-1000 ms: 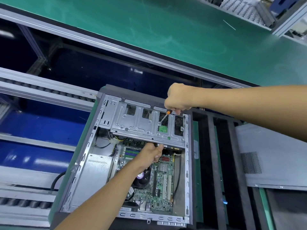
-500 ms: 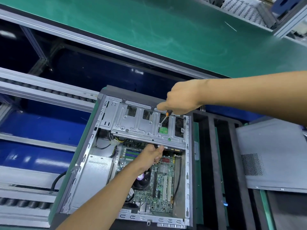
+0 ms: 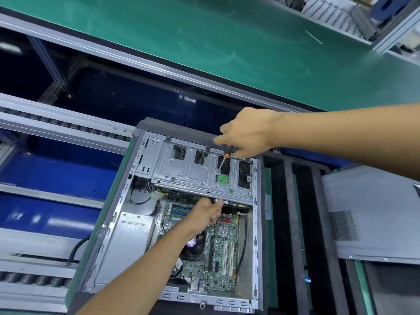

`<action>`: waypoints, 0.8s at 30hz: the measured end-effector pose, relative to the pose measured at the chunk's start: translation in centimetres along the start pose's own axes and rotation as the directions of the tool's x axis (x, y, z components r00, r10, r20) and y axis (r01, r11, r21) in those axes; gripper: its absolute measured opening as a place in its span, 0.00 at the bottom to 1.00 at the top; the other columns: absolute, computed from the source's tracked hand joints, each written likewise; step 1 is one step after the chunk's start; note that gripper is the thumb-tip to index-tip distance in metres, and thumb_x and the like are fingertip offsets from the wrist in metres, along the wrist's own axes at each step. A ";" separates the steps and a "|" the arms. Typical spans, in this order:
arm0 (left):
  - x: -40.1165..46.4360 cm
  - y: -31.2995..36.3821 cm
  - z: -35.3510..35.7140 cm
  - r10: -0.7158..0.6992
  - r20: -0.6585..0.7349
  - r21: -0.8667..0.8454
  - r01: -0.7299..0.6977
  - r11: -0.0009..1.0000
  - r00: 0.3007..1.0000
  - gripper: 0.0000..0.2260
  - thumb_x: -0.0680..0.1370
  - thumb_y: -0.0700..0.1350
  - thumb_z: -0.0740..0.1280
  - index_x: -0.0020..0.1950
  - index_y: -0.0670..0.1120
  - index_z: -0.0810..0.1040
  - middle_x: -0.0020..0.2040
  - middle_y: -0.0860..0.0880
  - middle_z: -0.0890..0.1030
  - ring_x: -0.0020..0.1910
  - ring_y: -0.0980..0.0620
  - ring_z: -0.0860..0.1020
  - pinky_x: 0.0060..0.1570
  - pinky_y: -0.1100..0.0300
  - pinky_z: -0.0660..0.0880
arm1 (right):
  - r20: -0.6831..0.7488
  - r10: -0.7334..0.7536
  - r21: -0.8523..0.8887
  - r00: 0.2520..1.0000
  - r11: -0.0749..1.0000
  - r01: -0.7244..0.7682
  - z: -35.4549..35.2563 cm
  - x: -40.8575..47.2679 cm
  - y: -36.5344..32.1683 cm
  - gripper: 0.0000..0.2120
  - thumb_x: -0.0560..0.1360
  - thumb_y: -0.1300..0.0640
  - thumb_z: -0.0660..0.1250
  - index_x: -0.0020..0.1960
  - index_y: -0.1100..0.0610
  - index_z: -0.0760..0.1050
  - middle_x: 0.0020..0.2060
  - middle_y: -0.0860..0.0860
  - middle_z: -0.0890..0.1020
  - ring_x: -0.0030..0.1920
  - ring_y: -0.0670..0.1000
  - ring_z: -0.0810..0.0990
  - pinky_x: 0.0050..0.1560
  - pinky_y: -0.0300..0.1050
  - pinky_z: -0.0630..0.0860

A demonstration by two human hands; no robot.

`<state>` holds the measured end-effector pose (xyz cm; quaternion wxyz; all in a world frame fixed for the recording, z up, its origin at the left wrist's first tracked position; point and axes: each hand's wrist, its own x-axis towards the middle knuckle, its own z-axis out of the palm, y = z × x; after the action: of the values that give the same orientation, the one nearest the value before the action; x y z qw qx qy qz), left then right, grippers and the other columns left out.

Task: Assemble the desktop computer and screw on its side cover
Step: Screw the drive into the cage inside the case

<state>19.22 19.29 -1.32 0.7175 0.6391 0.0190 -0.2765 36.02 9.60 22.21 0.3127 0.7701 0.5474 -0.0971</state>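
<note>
Both hands work inside an open desktop computer case (image 3: 127, 214) that lies on its side, its interior facing up. Reaching in from the lower left, the left hand (image 3: 205, 214) curls its fingers up against the near edge of the silver drive cage (image 3: 200, 171), gripping it above the motherboard (image 3: 218, 253). A grey power supply (image 3: 127, 244) sits in the left part of the case. Farther right, the right hand (image 3: 246, 133) comes in from the right and pinches the black-and-orange handle of a small screwdriver (image 3: 223, 159); the shaft slants down and its tip rests on the cage's top plate, just above a green circuit board (image 3: 222, 178). Right of the case stands a black slotted rack (image 3: 302, 223), and beyond it a grey side cover (image 3: 372, 212) lies flat, well apart from the case. A green conveyor belt (image 3: 227, 42) runs across the far side.
</note>
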 end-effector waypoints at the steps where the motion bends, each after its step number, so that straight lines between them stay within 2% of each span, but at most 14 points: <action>1: 0.1 -0.1 0.0 0.002 0.000 0.001 -0.002 1.000 1.000 0.25 0.79 0.60 0.59 0.26 0.49 0.62 0.26 0.50 0.61 0.26 0.53 0.59 0.32 0.59 0.61 | 0.019 -0.079 -0.034 0.997 0.996 0.080 -0.2 -0.1 0.4 0.14 0.78 0.52 0.58 0.63 0.50 0.62 0.40 0.50 0.76 0.31 0.56 0.70 0.29 0.46 0.62; 4: 0.1 -0.2 -0.1 0.002 -0.001 0.001 -0.002 1.000 1.000 0.24 0.78 0.62 0.59 0.27 0.48 0.62 0.27 0.48 0.61 0.26 0.53 0.60 0.32 0.59 0.61 | 0.032 -0.150 0.053 0.988 0.988 0.148 -0.5 -0.1 0.9 0.12 0.78 0.58 0.55 0.60 0.49 0.59 0.34 0.52 0.75 0.29 0.56 0.71 0.31 0.50 0.69; 6: 0.0 -0.1 0.0 0.003 0.005 0.002 -0.003 1.000 1.000 0.24 0.78 0.61 0.59 0.28 0.48 0.62 0.27 0.49 0.61 0.27 0.52 0.59 0.32 0.59 0.61 | 0.048 0.026 0.257 0.999 0.966 -0.038 -0.3 0.3 0.1 0.05 0.77 0.57 0.57 0.50 0.50 0.62 0.29 0.52 0.72 0.29 0.55 0.70 0.30 0.48 0.64; 8: 0.0 0.0 0.0 -0.001 0.008 -0.003 0.001 1.000 1.000 0.24 0.80 0.58 0.59 0.28 0.47 0.62 0.27 0.50 0.61 0.27 0.53 0.59 0.33 0.60 0.61 | 0.180 0.231 0.465 0.956 0.836 -0.290 -0.3 0.9 -0.6 0.07 0.76 0.56 0.62 0.42 0.54 0.65 0.31 0.52 0.74 0.32 0.56 0.72 0.30 0.46 0.62; 10: 0.0 0.1 0.0 -0.011 0.006 -0.010 0.011 1.000 1.000 0.25 0.84 0.53 0.58 0.28 0.47 0.61 0.27 0.50 0.61 0.27 0.53 0.58 0.33 0.59 0.60 | 0.294 0.345 0.511 0.891 0.731 -0.452 -0.5 1.3 -0.9 0.11 0.77 0.52 0.63 0.38 0.56 0.69 0.31 0.53 0.77 0.30 0.55 0.74 0.30 0.43 0.65; 11: 0.0 0.1 0.0 -0.016 0.006 -0.011 0.016 1.000 1.000 0.25 0.85 0.51 0.57 0.28 0.47 0.62 0.27 0.50 0.61 0.27 0.53 0.58 0.33 0.59 0.60 | 0.315 0.367 0.481 0.875 0.733 -0.480 -0.6 1.4 -1.0 0.13 0.78 0.50 0.62 0.39 0.57 0.71 0.30 0.53 0.78 0.28 0.54 0.75 0.30 0.43 0.66; 13: 0.0 0.1 0.0 -0.019 0.006 -0.006 0.019 1.000 1.000 0.25 0.86 0.49 0.56 0.28 0.47 0.61 0.26 0.51 0.61 0.26 0.54 0.59 0.33 0.59 0.60 | 0.252 0.336 0.392 0.907 0.822 -0.414 -0.5 1.3 -1.0 0.11 0.78 0.49 0.61 0.45 0.56 0.70 0.31 0.51 0.79 0.30 0.54 0.76 0.31 0.44 0.68; 14: -0.1 0.1 0.0 -0.018 0.005 -0.002 0.018 1.000 1.000 0.26 0.86 0.49 0.56 0.27 0.47 0.61 0.26 0.51 0.61 0.26 0.54 0.59 0.33 0.60 0.61 | 0.191 0.280 0.358 0.941 0.873 -0.332 -0.4 1.2 -0.9 0.09 0.78 0.49 0.61 0.50 0.54 0.66 0.33 0.50 0.78 0.31 0.54 0.76 0.31 0.45 0.67; 16: 0.0 0.1 0.1 -0.011 0.005 0.000 0.011 1.000 1.000 0.26 0.86 0.49 0.56 0.27 0.47 0.61 0.26 0.51 0.61 0.26 0.53 0.59 0.33 0.60 0.60 | 0.083 0.113 0.285 0.990 0.949 -0.132 -0.5 0.9 -0.6 0.15 0.75 0.55 0.60 0.53 0.48 0.54 0.35 0.50 0.79 0.31 0.56 0.75 0.29 0.47 0.67; 17: 0.0 0.2 0.1 -0.009 0.005 0.000 0.009 1.000 1.000 0.26 0.86 0.49 0.56 0.27 0.47 0.61 0.26 0.51 0.61 0.27 0.53 0.58 0.33 0.59 0.60 | 0.052 0.004 0.217 0.999 0.976 -0.015 -0.7 0.8 -0.4 0.16 0.74 0.58 0.59 0.54 0.48 0.53 0.38 0.51 0.79 0.32 0.58 0.75 0.30 0.48 0.69; 19: 0.0 0.1 0.0 -0.003 0.002 0.002 0.003 1.000 1.000 0.26 0.86 0.50 0.56 0.27 0.47 0.61 0.26 0.50 0.61 0.27 0.53 0.58 0.33 0.59 0.60 | 0.049 -0.136 0.127 0.989 0.983 0.129 -1.1 1.0 -0.1 0.15 0.76 0.58 0.58 0.60 0.49 0.60 0.41 0.51 0.79 0.35 0.59 0.75 0.33 0.49 0.68; 20: 0.0 0.1 0.0 0.000 0.002 0.005 0.000 1.000 1.000 0.26 0.85 0.51 0.56 0.28 0.47 0.61 0.26 0.50 0.60 0.27 0.52 0.58 0.33 0.59 0.60 | 0.055 -0.131 0.140 0.990 0.983 0.122 -1.2 1.0 -0.2 0.11 0.78 0.57 0.58 0.60 0.50 0.63 0.39 0.51 0.78 0.34 0.58 0.74 0.33 0.48 0.67; 22: 0.1 -0.1 0.0 0.005 0.005 0.009 -0.005 1.000 1.000 0.25 0.85 0.52 0.56 0.28 0.47 0.61 0.26 0.50 0.60 0.27 0.52 0.58 0.33 0.59 0.60 | 0.098 0.000 0.237 0.995 0.971 -0.023 -1.3 1.4 -0.5 0.04 0.80 0.53 0.58 0.52 0.53 0.65 0.31 0.51 0.76 0.31 0.57 0.74 0.30 0.46 0.64; 24: 0.2 -0.1 0.0 0.009 0.004 0.008 -0.009 1.000 1.000 0.25 0.84 0.53 0.57 0.28 0.47 0.61 0.26 0.50 0.61 0.26 0.53 0.59 0.33 0.60 0.61 | 0.219 0.157 0.285 0.963 0.934 -0.217 -1.5 1.8 -0.4 0.11 0.82 0.49 0.58 0.46 0.57 0.69 0.30 0.52 0.79 0.30 0.56 0.76 0.30 0.45 0.66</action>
<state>19.32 19.27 -1.48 0.7161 0.6414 0.0136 -0.2749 36.06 11.96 22.31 0.2487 0.8450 0.4169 -0.2244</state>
